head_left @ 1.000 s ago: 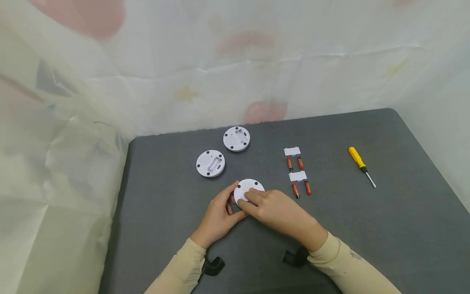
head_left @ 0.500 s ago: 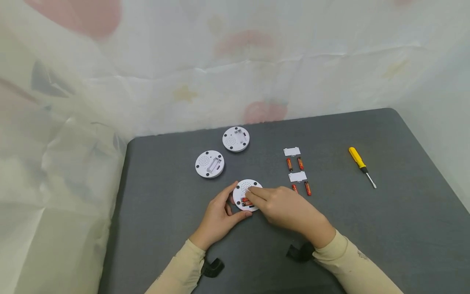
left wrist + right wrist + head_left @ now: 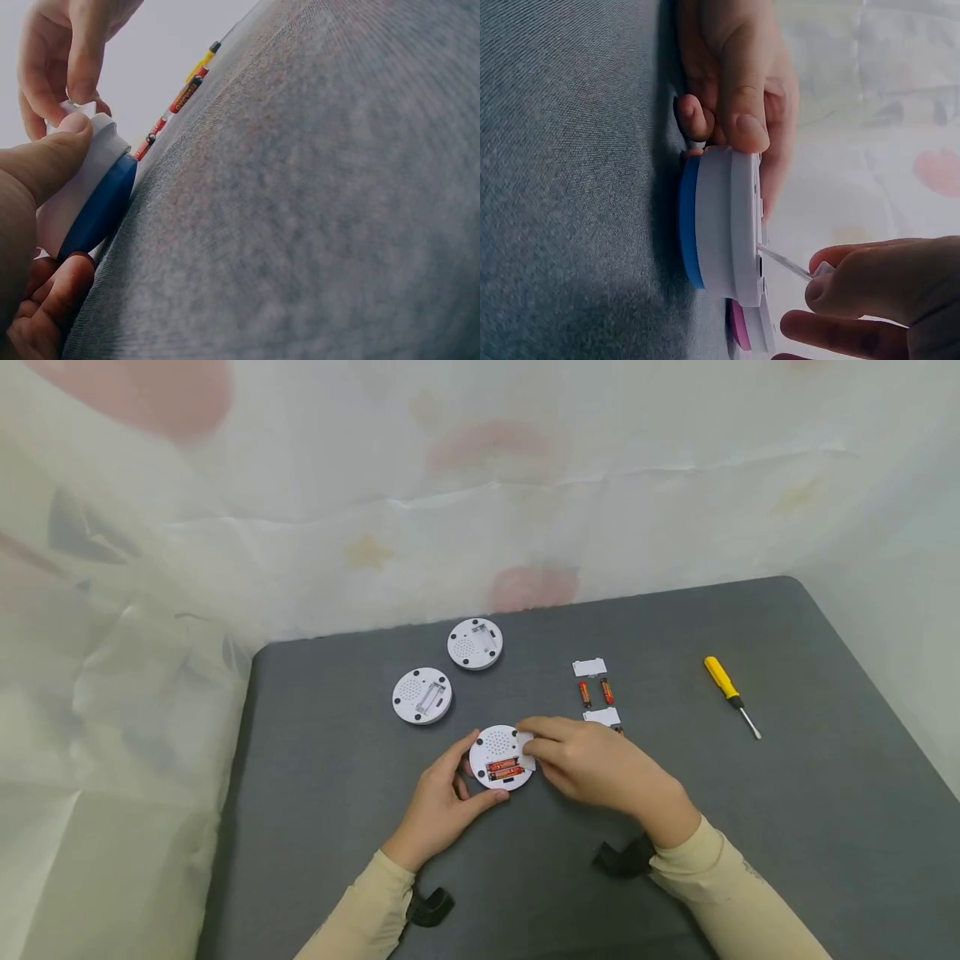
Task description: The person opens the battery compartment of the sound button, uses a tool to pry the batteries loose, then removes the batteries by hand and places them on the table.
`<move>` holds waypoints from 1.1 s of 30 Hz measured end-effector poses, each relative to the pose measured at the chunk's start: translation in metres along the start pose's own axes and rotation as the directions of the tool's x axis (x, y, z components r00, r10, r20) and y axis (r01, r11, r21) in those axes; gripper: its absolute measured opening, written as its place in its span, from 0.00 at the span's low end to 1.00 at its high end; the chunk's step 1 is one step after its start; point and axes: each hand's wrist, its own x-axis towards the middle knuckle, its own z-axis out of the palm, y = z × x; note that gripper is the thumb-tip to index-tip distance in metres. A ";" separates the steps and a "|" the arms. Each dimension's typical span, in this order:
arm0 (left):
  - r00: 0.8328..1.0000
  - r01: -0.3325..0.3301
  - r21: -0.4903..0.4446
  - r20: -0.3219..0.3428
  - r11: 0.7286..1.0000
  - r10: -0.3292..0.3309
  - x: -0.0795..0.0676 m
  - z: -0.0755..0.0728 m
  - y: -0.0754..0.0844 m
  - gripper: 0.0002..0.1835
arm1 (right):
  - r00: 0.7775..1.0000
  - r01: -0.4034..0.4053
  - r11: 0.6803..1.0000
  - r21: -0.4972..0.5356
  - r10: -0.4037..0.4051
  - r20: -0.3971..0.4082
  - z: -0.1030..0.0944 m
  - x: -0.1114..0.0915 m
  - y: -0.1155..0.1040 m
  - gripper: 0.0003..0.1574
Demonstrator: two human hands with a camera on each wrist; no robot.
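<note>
My left hand (image 3: 435, 802) holds a round white device (image 3: 497, 743) by its edge, thumb on the near side. It lies underside up on the table; the wrist views show its blue lower part (image 3: 105, 202). Two red batteries (image 3: 504, 769) lie side by side in its uncovered compartment. Between thumb and fingers, my right hand (image 3: 600, 768) pinches a small white battery cover (image 3: 784, 261) over the device's right side. In the right wrist view the cover is tilted, with its far edge at the device's face.
Two similar devices, one nearer (image 3: 422, 696) and one farther (image 3: 475, 643), stand with bare battery compartments. To the right lie white covers (image 3: 590, 667) and loose red batteries (image 3: 607, 691), partly hidden by my right hand. A yellow-handled screwdriver (image 3: 722, 678) lies farther right.
My right hand has drawn back to the right and lifted the cover off the compartment, baring the two batteries. My left hand keeps its hold on the device.
</note>
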 end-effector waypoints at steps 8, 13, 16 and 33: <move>1.000 -0.001 0.000 -0.005 1.000 0.001 0.001 0.001 -0.001 0.49 | 0.988 -0.080 0.996 0.031 0.083 -0.129 -0.007 -0.006 0.023 0.12; 1.000 -0.003 -0.001 -0.005 1.000 0.003 0.002 0.001 -0.003 0.50 | 0.935 -0.236 0.971 0.034 0.236 -0.266 -0.016 -0.021 0.052 0.10; 1.000 0.000 0.000 -0.002 1.000 0.000 0.001 0.001 -0.004 0.50 | 0.883 -0.337 0.941 0.045 0.332 -0.331 -0.018 -0.033 0.070 0.10; 1.000 0.005 0.019 0.003 1.000 -0.005 -0.001 -0.001 0.000 0.52 | 0.591 -0.789 0.613 0.035 0.773 -0.232 -0.005 -0.072 0.118 0.12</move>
